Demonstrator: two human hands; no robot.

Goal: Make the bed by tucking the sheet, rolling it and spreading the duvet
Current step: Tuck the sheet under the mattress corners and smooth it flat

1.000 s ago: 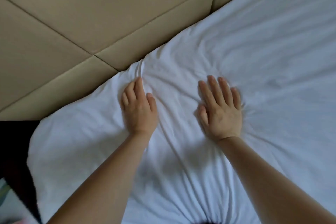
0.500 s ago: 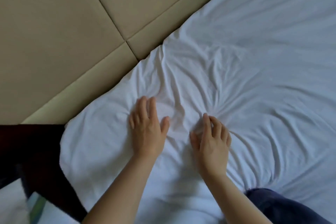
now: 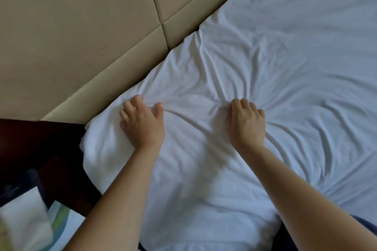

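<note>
Left hand [image 3: 142,126], right hand [image 3: 247,126]: curled fingers [image 3: 136,100] seemingly bunch sheet [image 3: 285,63]; creases run toward headboard [image 3: 81,26].

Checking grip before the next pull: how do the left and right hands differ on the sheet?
The left hand sits by the bed corner; the right hand sits farther in. The left thumb sticks out; the right thumb is hidden. Both grip bunched sheet with curled fingers.
</note>
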